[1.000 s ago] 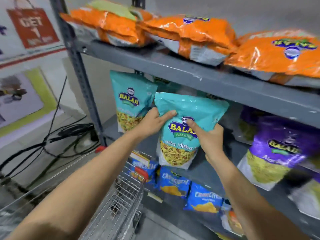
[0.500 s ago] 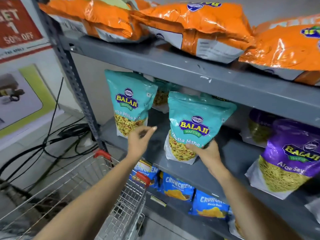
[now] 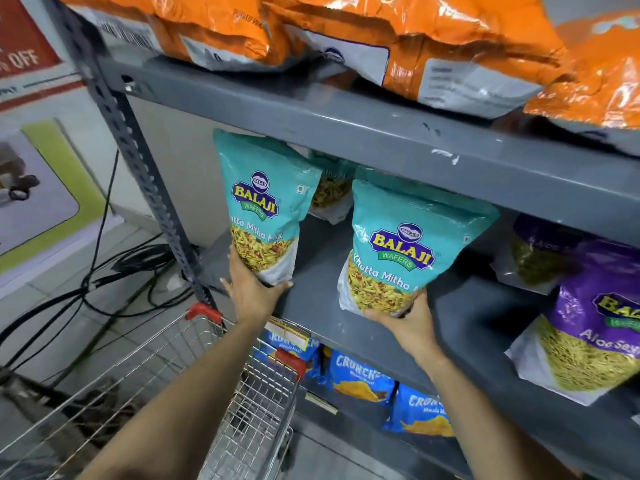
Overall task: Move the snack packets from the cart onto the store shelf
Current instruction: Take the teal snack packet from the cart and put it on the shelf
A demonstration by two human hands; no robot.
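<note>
Grey metal shelf [image 3: 346, 306] (tiled floor [image 3: 69, 282] below) bears two teal packets [image 3: 401, 247]

Both forearms are bare, with no sleeves or jewellery visible.

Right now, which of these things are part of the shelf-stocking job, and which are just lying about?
Part of the job:
left hand, right hand
two teal packets
middle shelf
cart

Just lying about:
orange packets
purple packets
blue packets
black cables
wall posters
</note>
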